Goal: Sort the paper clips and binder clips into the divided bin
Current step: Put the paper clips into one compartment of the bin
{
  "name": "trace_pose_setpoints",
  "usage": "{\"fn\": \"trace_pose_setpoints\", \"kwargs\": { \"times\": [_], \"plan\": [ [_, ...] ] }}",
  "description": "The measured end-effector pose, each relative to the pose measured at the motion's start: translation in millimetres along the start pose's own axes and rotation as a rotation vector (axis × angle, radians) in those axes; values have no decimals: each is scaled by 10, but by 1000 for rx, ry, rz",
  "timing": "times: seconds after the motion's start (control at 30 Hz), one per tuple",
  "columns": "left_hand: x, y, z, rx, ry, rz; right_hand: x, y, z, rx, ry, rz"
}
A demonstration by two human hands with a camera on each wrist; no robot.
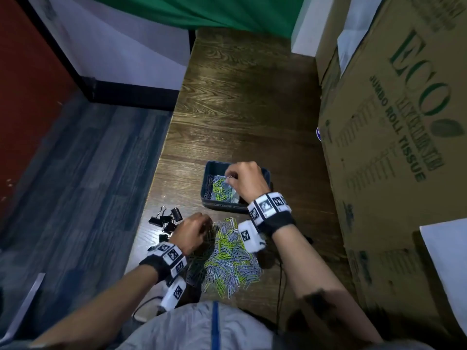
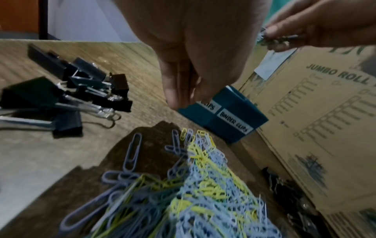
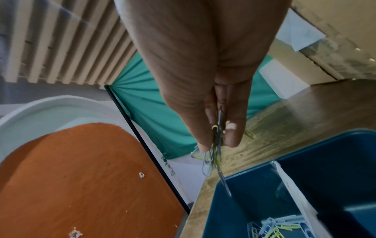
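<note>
Paper clips (image 1: 231,258), lilac, pale blue and yellow-green, lie heaped on the wooden table (image 1: 247,102) nearest the person's body, presumably dumped there so both hands can draw from one pile. The left hand (image 1: 192,232) hangs over the pile's far left edge, fingers bunched together and pointing down; whether it already pinches a clip I cannot tell, since the head view shows only its back and the wrist view shows fingertips close together with nothing clearly between them. It seems placed to gather the next bunch while the other hand unloads.

Just left of that hand sits a loose group of black binder clips (image 1: 166,219), kept apart from the paper clips and not yet binned.

Farther out stands the blue divided bin (image 1: 209,170), its front labelled by compartment, one label reading BINDER CLIPS. The right hand (image 1: 243,179) hovers above it, thumb and fingers pinching a small bunch of paper clips (image 3: 215,154) that dangles over the left compartment, where others already lie; the compartment right of the divider looks bare where it shows.

Beyond, on the right, cardboard boxes (image 1: 394,122) crowd the table.
</note>
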State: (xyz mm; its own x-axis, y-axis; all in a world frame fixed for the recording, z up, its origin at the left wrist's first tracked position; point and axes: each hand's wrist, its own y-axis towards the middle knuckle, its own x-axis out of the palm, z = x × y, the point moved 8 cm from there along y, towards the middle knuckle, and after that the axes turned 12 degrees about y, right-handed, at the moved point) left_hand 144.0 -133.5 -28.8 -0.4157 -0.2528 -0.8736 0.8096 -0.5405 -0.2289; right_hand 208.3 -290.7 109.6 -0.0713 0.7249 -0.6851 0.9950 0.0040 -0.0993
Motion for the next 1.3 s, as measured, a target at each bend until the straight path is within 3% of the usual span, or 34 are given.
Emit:
{"fn": "trace_pose_setpoints", "kwargs": {
  "times": [0.17,0.3,0.47,0.6,0.7,0.9,1.0,1.17,1.3],
  "plan": [
    [411,-54,-82,-66,149,-215,207,50,177,62,-64,-27],
    [527,-37,15,-35,246,-259,467,-353,362,32,-65,-100],
    [788,-166,298,170,394,-350,934,-1060,1011,367,-120,-304],
    [877,-273,381,276,488,-301,1247,-1453,1271,342,-240,-502],
    [863,-285,338,256,460,-303,1377,-1544,1314,237,-361,-437],
    [650,-316,376,221,260,-269,1315,-1549,1236,182,-259,-289],
    [576,-322,390,237,197,-262,1278,-1540,1249,200,-203,-254],
    [441,-263,299,124,125,-238,1133,-1543,1183,266,-178,-246],
    [182,-201,273,126,75,-145,1097,-1548,1238,310,-134,-225]
  ]
}}
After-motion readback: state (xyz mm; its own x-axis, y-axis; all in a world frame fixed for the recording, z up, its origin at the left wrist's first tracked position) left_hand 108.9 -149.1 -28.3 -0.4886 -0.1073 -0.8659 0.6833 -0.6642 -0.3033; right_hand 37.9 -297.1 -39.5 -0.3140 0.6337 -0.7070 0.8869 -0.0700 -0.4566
